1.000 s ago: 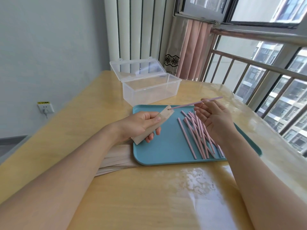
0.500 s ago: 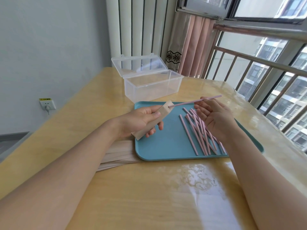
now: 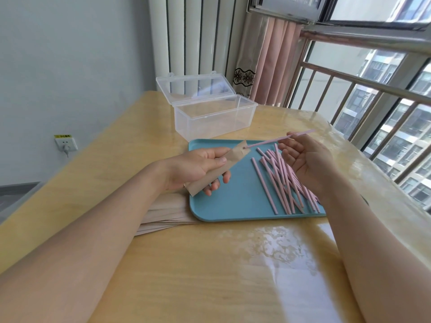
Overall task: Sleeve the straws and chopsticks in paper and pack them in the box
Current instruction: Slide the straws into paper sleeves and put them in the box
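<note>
My left hand (image 3: 198,166) grips a brown paper sleeve (image 3: 219,169) above the left part of a blue tray (image 3: 233,206). My right hand (image 3: 305,162) pinches a pink straw (image 3: 268,142) whose left tip touches the sleeve's open top end. Several more pink straws (image 3: 284,180) lie in a loose pile on the tray under my right hand. A clear plastic box (image 3: 214,117) with its lid up stands beyond the tray, with nothing seen inside. No chopsticks are in view.
A stack of brown paper sleeves (image 3: 163,213) lies on the wooden table (image 3: 210,264) left of the tray, partly under my left forearm. A window railing (image 3: 373,94) runs along the right side. A wall socket (image 3: 66,143) is at the left.
The straw's tip has come up against the mouth of the sleeve, which has opened slightly. Both hands have stayed nearly in place over the tray.
</note>
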Demonstrator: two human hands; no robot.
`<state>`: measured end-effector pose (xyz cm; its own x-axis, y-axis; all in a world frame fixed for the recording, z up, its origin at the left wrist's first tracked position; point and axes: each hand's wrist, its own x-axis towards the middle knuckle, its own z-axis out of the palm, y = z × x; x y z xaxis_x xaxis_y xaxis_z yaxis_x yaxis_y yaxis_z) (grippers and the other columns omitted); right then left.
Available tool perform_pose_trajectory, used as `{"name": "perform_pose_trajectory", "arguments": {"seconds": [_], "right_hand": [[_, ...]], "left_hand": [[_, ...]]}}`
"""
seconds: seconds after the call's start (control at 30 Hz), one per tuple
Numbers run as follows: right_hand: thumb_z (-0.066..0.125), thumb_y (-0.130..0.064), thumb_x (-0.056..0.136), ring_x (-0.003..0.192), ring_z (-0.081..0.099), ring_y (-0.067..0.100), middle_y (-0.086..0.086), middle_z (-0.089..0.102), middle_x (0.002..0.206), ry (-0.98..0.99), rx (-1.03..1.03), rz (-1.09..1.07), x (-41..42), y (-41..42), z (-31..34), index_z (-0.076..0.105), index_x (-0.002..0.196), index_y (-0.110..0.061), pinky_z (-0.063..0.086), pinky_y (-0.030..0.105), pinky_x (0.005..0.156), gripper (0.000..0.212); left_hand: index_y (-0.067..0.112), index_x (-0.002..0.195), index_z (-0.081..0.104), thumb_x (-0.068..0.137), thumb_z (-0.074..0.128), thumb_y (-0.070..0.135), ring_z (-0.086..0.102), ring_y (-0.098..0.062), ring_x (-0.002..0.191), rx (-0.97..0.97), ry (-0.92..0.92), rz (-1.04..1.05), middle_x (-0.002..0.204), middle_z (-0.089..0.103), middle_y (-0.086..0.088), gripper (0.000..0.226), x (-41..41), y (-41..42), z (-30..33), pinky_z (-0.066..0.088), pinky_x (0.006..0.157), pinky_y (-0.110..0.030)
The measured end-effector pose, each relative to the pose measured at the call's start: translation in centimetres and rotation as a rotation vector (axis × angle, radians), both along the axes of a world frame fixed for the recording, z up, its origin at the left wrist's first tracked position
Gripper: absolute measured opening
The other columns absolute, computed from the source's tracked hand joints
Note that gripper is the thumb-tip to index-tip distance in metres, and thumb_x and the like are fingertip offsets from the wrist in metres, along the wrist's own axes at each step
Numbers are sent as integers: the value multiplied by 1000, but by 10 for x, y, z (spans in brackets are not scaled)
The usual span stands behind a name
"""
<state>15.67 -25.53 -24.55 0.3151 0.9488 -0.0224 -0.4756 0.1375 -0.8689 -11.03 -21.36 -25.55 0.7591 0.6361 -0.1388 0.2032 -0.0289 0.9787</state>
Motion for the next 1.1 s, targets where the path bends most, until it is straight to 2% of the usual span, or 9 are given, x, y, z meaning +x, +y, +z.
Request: {"name": "perform_pose_trajectory", "arguments": {"seconds": [0.17,0.27,0.33,0.47,0.6,0.83,0.97,1.03,1.1], "right_hand": [[51,-6,102,64,71,16,5,68,63,-18,33,-10,-3,0,0,62,102,-1,59,21,60,12],[51,-6,102,64,71,16,5,68,64,-37,23,11,-6,-1,-1,63,101,-2,59,20,59,13],[51,-6,102,64,71,16,4,68,63,-54,18,30,-8,-2,-1,63,101,-2,58,20,60,12],[52,-7,102,65,70,16,4,68,64,-87,7,51,-10,-3,-1,63,101,-2,58,20,61,12],[53,-7,101,65,70,16,4,68,63,-120,-23,79,-11,-3,-1,62,103,-2,58,21,59,10],[56,-7,100,67,70,17,8,70,69,-84,-28,67,-7,-1,-4,64,101,-1,58,21,60,10],[55,-7,100,68,72,17,8,71,70,-49,-5,56,-8,-1,-5,63,104,-1,59,20,62,11],[56,-7,100,71,73,18,11,73,77,-36,1,55,-9,-1,-5,65,104,-1,59,21,64,11],[57,-7,99,73,74,19,14,74,81,-32,1,59,-9,-1,-5,66,105,0,60,22,66,12]], "left_hand": [[24,140,51,109,35,18,66,-19,80,-12,-57,16,115,68,-9,36,1,-1,0,57,70,-31],[21,142,49,109,34,12,68,-19,86,-23,-86,5,121,67,-8,38,1,-3,1,57,72,-30],[20,141,50,108,35,10,65,-18,84,-31,-89,13,118,66,-9,38,2,-4,1,56,71,-29],[19,133,56,109,37,21,54,-15,66,-8,-63,58,98,65,-5,31,6,-4,-1,49,59,-27],[11,133,56,109,36,26,48,-12,56,-7,-42,91,85,62,-2,35,7,-4,-1,43,51,-23],[19,132,57,109,36,27,49,-11,56,24,5,69,83,63,-1,32,4,-5,2,43,50,-22],[22,125,60,108,38,24,53,-10,60,61,-9,88,95,66,-3,28,6,-5,1,47,53,-22],[21,123,62,108,40,23,56,-10,63,94,-17,110,98,69,-1,27,6,-4,2,49,54,-22],[20,116,65,108,40,24,56,-10,63,113,-17,126,92,71,5,27,6,-5,3,49,55,-22]]}}
